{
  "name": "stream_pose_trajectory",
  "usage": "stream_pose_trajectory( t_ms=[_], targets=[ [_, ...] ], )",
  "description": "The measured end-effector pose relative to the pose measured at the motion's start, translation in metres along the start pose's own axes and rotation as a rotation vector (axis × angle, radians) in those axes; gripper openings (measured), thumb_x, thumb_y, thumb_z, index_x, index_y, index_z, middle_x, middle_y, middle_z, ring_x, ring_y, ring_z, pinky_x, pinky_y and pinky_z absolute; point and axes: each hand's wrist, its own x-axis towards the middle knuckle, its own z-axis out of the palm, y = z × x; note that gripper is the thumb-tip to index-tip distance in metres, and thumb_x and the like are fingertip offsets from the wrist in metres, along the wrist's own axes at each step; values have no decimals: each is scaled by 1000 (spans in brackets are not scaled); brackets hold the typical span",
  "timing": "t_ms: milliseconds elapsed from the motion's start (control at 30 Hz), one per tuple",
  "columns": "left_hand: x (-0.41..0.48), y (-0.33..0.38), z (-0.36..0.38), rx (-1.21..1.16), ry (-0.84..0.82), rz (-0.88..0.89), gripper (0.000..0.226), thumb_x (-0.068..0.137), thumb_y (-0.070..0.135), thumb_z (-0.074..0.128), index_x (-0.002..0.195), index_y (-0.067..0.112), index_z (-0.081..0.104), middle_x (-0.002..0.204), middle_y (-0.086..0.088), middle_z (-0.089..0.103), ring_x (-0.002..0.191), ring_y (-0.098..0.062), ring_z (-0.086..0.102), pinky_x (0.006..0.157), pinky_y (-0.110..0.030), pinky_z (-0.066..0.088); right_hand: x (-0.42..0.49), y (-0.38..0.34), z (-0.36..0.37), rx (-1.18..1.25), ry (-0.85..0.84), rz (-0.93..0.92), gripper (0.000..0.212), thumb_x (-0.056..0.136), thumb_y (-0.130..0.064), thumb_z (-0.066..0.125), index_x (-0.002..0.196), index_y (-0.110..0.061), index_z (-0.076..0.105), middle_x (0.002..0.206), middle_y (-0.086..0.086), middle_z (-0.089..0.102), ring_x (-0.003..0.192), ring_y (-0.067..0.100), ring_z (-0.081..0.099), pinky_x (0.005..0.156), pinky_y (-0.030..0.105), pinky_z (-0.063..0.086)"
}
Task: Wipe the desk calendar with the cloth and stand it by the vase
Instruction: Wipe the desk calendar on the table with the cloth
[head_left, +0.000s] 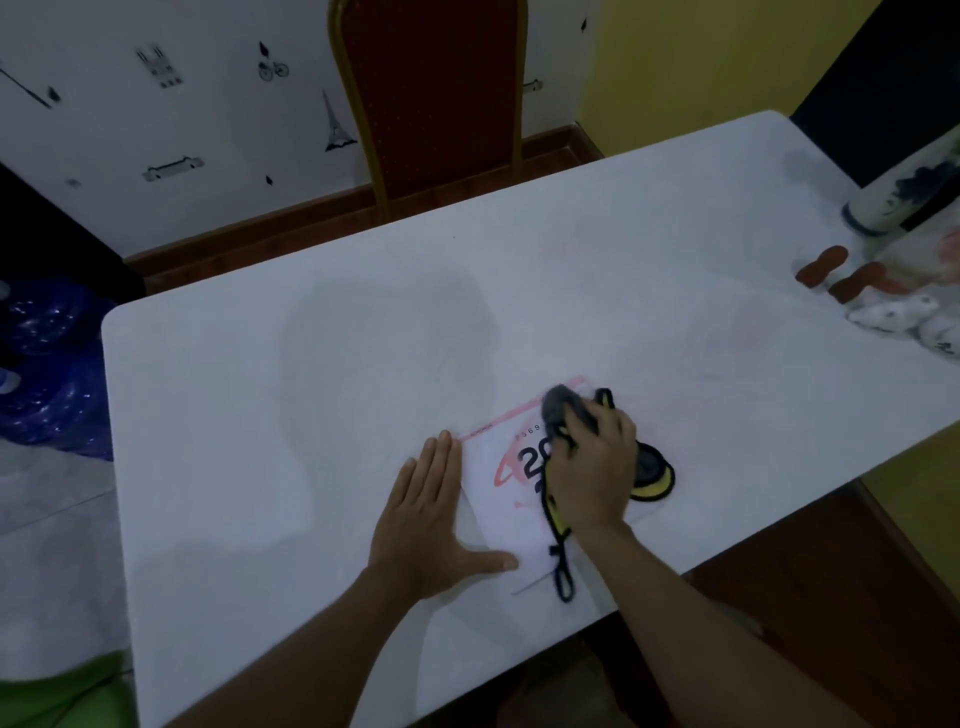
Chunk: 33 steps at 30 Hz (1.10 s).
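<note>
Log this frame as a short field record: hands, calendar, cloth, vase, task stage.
left hand: flat, palm down on the calendar's left edge
right hand: pressing the cloth onto the calendar
calendar: lying flat on the table, large black digits partly covered
cloth: grey and yellow, black loop trailing toward the near edge
vase: far right, apart from the calendar
stage: wiping; not yet stood up

Around my worktop

I see a white worktop (311, 364), a red chair (431, 93) at its far side, blue bottles (47, 364) far left, two brown pieces (823, 265) right.
</note>
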Motion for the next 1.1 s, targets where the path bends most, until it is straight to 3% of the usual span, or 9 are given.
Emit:
stream_pose_trajectory(
  t_ms=[200, 333, 400, 567, 633, 767, 900, 967, 1100],
  targets=[
    [1, -1, -1, 9, -21, -11, 152, 50, 110, 34, 157, 17, -21, 165, 3, -28, 153, -12, -26, 126, -37, -9, -47, 8, 1, 39, -207, -438, 36, 81, -16, 64, 115, -14, 75, 111, 9, 63, 109, 32, 51, 93, 44, 48],
    [3, -5, -1, 23, -45, 1, 157, 46, 111, 33, 157, 16, -24, 165, 3, -31, 152, -14, -28, 126, -38, -11, -6, 3, 6, 39, -66, -105, 33, 78, -5, 76, 111, -13, 78, 108, 13, 60, 108, 35, 50, 83, 51, 52],
    [3, -5, -1, 36, -52, 13, 157, 46, 111, 33, 156, 16, -26, 164, 2, -33, 152, -14, -29, 125, -38, -12, -7, -20, 15, 64, -53, -62, 34, 79, -6, 75, 111, -16, 78, 110, 10, 61, 110, 33, 48, 85, 50, 51],
    [3, -5, -2, 42, -69, 20, 159, 45, 111, 34, 156, 14, -25, 165, 0, -32, 152, -14, -30, 127, -40, -11, -48, 10, 4, 70, -251, -514, 40, 80, -15, 62, 117, -20, 76, 111, 6, 63, 110, 29, 49, 95, 40, 44],
    [3, -5, -3, 47, -74, 20, 160, 45, 111, 35, 157, 13, -24, 165, -1, -31, 152, -16, -29, 127, -41, -9, -36, 25, -3, 54, -193, -452, 38, 78, -11, 70, 114, -18, 77, 111, 9, 63, 109, 31, 49, 90, 44, 47],
    [4, -4, -4, 57, -75, 15, 161, 44, 111, 37, 156, 13, -25, 164, -2, -33, 152, -17, -28, 126, -40, -11, -14, -16, 12, 36, -66, -67, 35, 79, -8, 74, 111, -19, 78, 113, 11, 62, 111, 31, 44, 86, 49, 50],
    [3, -1, -4, 45, -62, -2, 163, 42, 112, 36, 154, 13, -29, 160, 0, -40, 150, -15, -34, 124, -38, -15, -50, -6, 7, 30, -280, -461, 40, 80, -18, 64, 118, -23, 74, 119, 5, 60, 116, 28, 46, 94, 40, 45],
    [2, 0, -4, 44, -59, -24, 166, 40, 112, 37, 153, 11, -31, 158, -1, -43, 148, -15, -38, 122, -36, -19, -51, 23, -5, 52, -267, -541, 43, 76, -14, 69, 118, -22, 74, 116, 7, 61, 113, 30, 48, 93, 42, 45],
    [2, 2, -5, 79, -60, -47, 169, 38, 112, 36, 155, 8, -26, 162, -6, -37, 150, -20, -34, 123, -40, -19, -27, 7, 3, 7, -125, -158, 40, 76, -8, 77, 114, -20, 77, 115, 12, 61, 112, 32, 42, 87, 52, 48]
  ],
)
